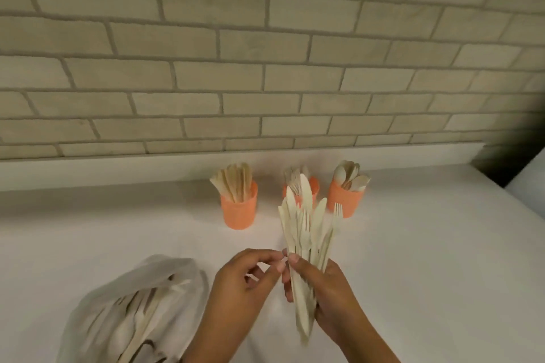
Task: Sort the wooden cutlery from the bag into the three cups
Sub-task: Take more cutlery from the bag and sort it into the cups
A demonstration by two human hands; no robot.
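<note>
My right hand (327, 292) grips a bunch of wooden cutlery (305, 227), knives and forks fanned upward. My left hand (244, 283) pinches at the bunch's left edge beside the right thumb. Three orange cups stand behind on the white table. The left cup (239, 209) holds wooden knives. The middle cup (315, 186), partly hidden by the bunch, holds forks. The right cup (345, 197) holds spoons. A translucent plastic bag (129, 312) with more cutlery lies at the lower left.
The white table (442, 244) runs back to a pale brick wall (265, 68). A dark gap (510, 162) and the table's corner show at the far right.
</note>
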